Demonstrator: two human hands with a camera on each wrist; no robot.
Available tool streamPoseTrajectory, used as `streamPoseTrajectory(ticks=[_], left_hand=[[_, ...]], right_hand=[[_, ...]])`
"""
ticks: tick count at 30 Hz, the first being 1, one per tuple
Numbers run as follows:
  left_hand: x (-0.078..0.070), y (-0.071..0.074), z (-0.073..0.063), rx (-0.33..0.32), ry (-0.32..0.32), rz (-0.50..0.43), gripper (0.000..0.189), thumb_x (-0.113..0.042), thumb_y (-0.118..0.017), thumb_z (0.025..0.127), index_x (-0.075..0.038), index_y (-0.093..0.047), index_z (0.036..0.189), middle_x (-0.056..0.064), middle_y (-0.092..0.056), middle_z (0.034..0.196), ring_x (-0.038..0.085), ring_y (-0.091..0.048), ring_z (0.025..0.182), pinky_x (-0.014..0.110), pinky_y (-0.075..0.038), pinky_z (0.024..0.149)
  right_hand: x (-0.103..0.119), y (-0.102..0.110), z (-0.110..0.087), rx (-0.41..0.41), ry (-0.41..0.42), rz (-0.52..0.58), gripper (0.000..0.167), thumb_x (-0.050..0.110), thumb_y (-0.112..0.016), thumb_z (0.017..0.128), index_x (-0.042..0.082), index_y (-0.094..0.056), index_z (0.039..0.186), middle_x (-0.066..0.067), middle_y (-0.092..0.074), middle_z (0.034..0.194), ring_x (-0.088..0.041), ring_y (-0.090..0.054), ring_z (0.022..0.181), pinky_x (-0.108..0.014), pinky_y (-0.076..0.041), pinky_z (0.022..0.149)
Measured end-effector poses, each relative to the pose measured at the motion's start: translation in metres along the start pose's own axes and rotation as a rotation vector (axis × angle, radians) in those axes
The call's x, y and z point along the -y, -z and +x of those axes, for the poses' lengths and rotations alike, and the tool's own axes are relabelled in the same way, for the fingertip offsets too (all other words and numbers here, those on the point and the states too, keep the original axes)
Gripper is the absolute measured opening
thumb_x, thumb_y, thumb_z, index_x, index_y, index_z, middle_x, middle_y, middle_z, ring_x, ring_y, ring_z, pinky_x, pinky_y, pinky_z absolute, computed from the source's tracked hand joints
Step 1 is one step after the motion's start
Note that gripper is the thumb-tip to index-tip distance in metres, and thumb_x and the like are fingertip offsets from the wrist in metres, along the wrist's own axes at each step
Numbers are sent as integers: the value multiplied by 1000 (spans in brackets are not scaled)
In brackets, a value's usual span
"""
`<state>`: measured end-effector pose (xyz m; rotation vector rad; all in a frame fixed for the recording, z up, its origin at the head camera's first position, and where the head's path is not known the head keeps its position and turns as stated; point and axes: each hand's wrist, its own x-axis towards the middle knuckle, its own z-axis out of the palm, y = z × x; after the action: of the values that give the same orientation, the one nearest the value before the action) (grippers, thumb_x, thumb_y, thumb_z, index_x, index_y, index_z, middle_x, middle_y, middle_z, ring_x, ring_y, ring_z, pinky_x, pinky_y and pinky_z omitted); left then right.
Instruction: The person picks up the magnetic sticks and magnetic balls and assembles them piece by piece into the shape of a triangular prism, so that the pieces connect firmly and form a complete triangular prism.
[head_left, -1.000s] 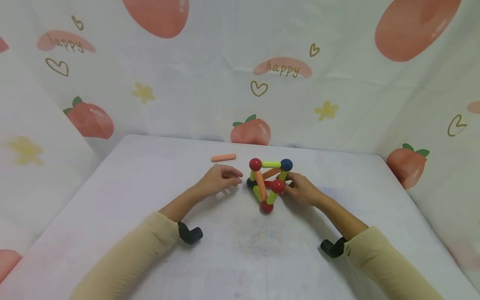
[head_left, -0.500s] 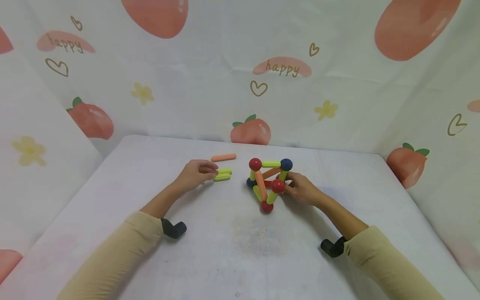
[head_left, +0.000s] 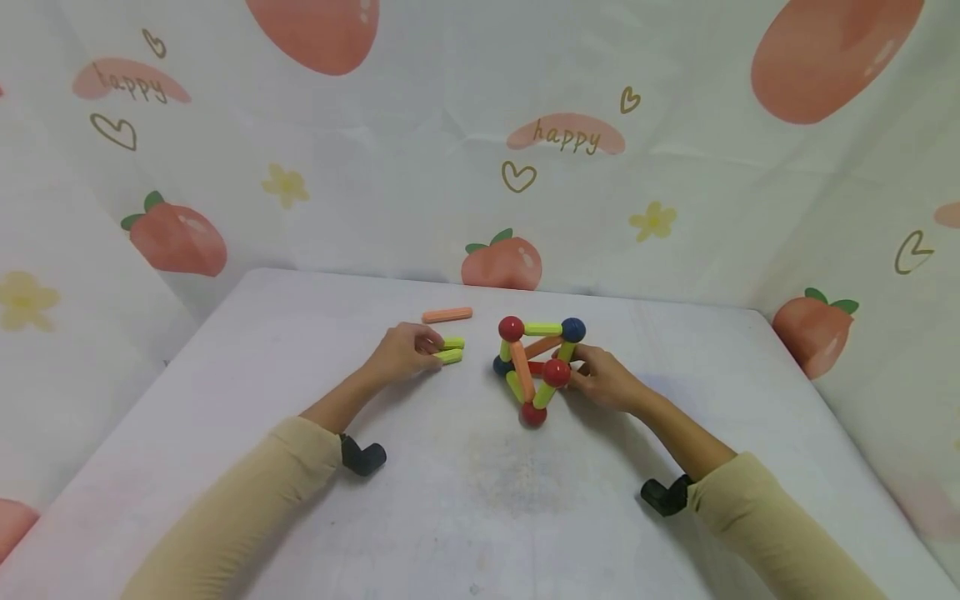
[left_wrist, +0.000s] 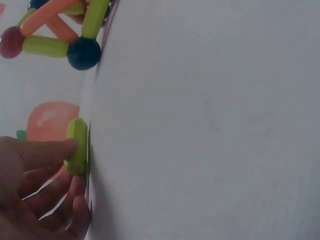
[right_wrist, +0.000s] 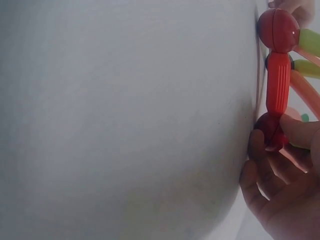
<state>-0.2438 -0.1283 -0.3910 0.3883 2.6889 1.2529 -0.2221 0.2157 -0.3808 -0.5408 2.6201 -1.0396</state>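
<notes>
A frame of magnetic rods and balls (head_left: 522, 373) stands mid-table, built from yellow-green, orange and red rods with red and blue balls. My right hand (head_left: 603, 379) holds its right side; in the right wrist view its thumb and fingers pinch a red ball (right_wrist: 270, 131) at the end of a red rod (right_wrist: 278, 82). Left of the frame, two yellow-green magnetic rods (head_left: 449, 357) lie side by side. My left hand (head_left: 405, 350) has thumb and fingers at their left ends, and in the left wrist view it pinches a yellow-green rod (left_wrist: 76, 146) low over the table.
Behind the left hand an orange rod (head_left: 447, 315) lies on the white table (head_left: 480, 500). A patterned cloth (head_left: 420, 150) hangs along the back and sides. Each wrist wears a black camera mount (head_left: 364, 457).
The left hand has drawn back left from beside the frame, bringing the two yellow-green rods into sight, then shifted slightly right onto their ends. The right hand and the frame have stayed still.
</notes>
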Motion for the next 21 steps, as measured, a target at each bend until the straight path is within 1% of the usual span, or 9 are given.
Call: streamPoseTrajectory(ticks=[3,7,9,11,13,14,16,19,21], left_hand=[[-3,-2,-1,33,37,-69,32,-6,-75,86,1,-68,117,13,-70,111,23,-66,99,33,-54,85],[-8,-8,-4,77,125,-203,36,-10,-70,92,-3,-66,127,12,-67,121,20,-62,98,26,-51,78],[-12,-13,-7,100,152,-267,38,-11,-68,94,-4,-64,131,12,-64,127,19,-61,98,24,-51,78],[-16,-17,-10,127,172,-345,41,-12,-66,96,-2,-60,135,14,-61,132,17,-61,99,24,-53,81],[-22,-21,-14,165,183,-431,45,-12,-65,97,2,-55,139,17,-57,135,17,-63,100,27,-55,86],[-25,-23,-15,183,188,-485,46,-11,-64,97,4,-52,140,18,-56,134,18,-64,102,29,-55,89],[-31,-25,-19,222,179,-571,47,-10,-62,98,7,-49,141,20,-57,131,20,-66,103,31,-54,91],[-39,-29,-23,282,160,-694,44,-9,-62,98,8,-51,138,20,-64,122,23,-68,104,34,-53,93],[-46,-32,-25,315,143,-746,43,-11,-63,98,7,-53,136,18,-67,119,24,-69,104,34,-53,93]], right_hand=[[0,0,0,-1,6,0,35,8,-59,98,-3,-55,131,-21,-60,129,-26,-64,98,-42,-54,91],[-1,0,0,-3,6,-1,34,8,-59,98,-3,-55,130,-21,-61,128,-26,-64,99,-43,-54,91],[-1,0,0,-2,5,-1,35,8,-59,98,-3,-54,131,-21,-61,129,-26,-64,98,-42,-54,91],[-1,0,0,1,2,0,35,8,-59,98,-3,-54,132,-21,-61,129,-26,-64,97,-42,-54,91],[-1,0,0,1,3,1,36,8,-59,98,-3,-54,132,-22,-60,129,-26,-64,97,-42,-54,90],[-1,0,0,1,2,1,35,8,-59,98,-3,-54,131,-22,-60,129,-26,-64,97,-42,-54,90],[-1,0,0,-1,1,1,35,8,-59,98,-3,-54,131,-22,-60,129,-26,-64,97,-42,-54,90],[-1,-1,0,-3,-2,-8,35,9,-59,98,-3,-55,131,-21,-61,128,-26,-64,97,-42,-54,91],[-1,-1,0,-3,-2,-15,35,10,-59,99,-3,-55,131,-21,-61,128,-27,-63,99,-43,-54,91]])
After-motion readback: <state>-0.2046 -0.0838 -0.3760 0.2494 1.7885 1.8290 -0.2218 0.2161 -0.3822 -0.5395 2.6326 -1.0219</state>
